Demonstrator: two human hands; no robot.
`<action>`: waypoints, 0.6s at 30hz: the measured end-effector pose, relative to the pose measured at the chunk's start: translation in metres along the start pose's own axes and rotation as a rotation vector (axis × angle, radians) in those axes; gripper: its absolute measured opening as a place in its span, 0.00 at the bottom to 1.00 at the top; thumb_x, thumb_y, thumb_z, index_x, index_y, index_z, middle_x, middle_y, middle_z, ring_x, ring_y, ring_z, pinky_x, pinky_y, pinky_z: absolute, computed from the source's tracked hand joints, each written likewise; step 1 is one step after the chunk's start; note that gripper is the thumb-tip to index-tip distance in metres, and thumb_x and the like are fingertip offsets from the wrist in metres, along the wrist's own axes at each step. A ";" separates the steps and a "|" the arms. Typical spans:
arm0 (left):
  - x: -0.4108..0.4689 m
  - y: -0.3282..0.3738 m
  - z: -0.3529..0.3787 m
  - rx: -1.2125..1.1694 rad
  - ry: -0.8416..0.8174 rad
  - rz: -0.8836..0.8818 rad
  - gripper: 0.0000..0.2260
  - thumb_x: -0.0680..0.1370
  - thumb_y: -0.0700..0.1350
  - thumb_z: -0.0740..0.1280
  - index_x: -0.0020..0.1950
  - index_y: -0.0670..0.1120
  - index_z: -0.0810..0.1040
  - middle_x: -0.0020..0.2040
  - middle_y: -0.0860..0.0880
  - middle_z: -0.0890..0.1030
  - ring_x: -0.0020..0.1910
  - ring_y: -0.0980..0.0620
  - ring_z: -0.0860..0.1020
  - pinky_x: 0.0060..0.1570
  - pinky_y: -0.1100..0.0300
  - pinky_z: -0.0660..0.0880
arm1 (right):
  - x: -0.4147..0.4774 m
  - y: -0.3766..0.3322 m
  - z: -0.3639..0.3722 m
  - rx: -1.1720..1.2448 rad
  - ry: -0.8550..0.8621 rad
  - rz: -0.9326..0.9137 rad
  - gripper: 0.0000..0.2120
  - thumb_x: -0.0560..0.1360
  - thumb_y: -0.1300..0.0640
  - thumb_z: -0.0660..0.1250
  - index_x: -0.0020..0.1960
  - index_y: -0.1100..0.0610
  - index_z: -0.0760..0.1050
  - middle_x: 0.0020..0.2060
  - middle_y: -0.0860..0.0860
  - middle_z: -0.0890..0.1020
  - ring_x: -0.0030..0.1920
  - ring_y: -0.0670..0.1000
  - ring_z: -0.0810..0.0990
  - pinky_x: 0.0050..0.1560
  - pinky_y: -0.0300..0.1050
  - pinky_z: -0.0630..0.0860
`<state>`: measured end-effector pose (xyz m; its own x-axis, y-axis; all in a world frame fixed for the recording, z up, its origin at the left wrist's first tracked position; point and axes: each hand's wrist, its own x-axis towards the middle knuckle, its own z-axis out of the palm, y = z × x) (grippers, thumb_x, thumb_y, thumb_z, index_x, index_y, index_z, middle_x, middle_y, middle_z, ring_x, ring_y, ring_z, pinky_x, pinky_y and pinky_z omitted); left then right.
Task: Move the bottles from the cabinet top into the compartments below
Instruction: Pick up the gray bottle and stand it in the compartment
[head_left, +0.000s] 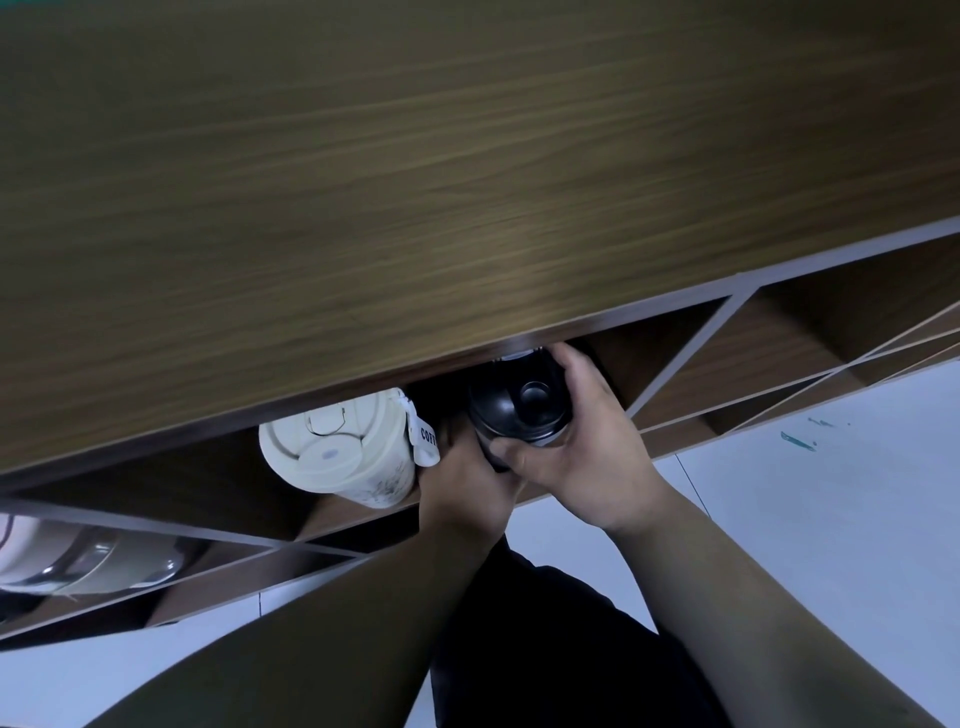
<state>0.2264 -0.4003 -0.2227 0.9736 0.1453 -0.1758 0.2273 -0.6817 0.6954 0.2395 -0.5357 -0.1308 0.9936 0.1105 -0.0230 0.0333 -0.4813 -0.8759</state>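
A black bottle (522, 402) with a round lid sits at the mouth of the top middle compartment, just under the edge of the brown cabinet top (415, 182). My right hand (576, 447) wraps its right side and front. My left hand (465, 486) holds its lower left side from beneath. To the left in the same compartment stands a cream-white bottle (340, 449) with a white strap. No bottle shows on the visible part of the cabinet top.
To the right lie more open compartments (769, 353) behind a slanted divider. A lower left compartment holds a white and grey object (62, 561). The pale floor (805, 493) carries green paint marks. My dark trousers show below.
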 end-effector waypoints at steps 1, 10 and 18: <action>0.000 0.001 -0.001 -0.016 0.003 0.002 0.31 0.71 0.66 0.64 0.74 0.59 0.71 0.70 0.56 0.76 0.69 0.49 0.77 0.66 0.50 0.76 | 0.000 0.000 0.000 -0.004 0.001 -0.001 0.48 0.61 0.45 0.80 0.77 0.49 0.63 0.70 0.46 0.73 0.71 0.45 0.73 0.68 0.52 0.73; 0.001 0.002 -0.001 -0.036 -0.008 0.007 0.30 0.73 0.66 0.64 0.73 0.59 0.72 0.68 0.58 0.77 0.70 0.53 0.77 0.67 0.49 0.76 | 0.000 0.000 0.000 -0.001 -0.002 -0.001 0.48 0.61 0.46 0.80 0.76 0.48 0.64 0.70 0.45 0.74 0.70 0.45 0.73 0.68 0.50 0.73; 0.000 0.003 -0.003 -0.036 0.029 0.025 0.27 0.75 0.62 0.65 0.73 0.57 0.72 0.67 0.55 0.78 0.69 0.51 0.77 0.66 0.48 0.77 | 0.000 -0.002 -0.005 -0.031 -0.018 -0.030 0.49 0.61 0.51 0.82 0.77 0.49 0.62 0.73 0.45 0.70 0.74 0.44 0.68 0.71 0.47 0.70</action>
<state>0.2273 -0.4003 -0.2189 0.9790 0.1496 -0.1385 0.2031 -0.6595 0.7238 0.2396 -0.5391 -0.1267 0.9901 0.1405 -0.0054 0.0668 -0.5041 -0.8610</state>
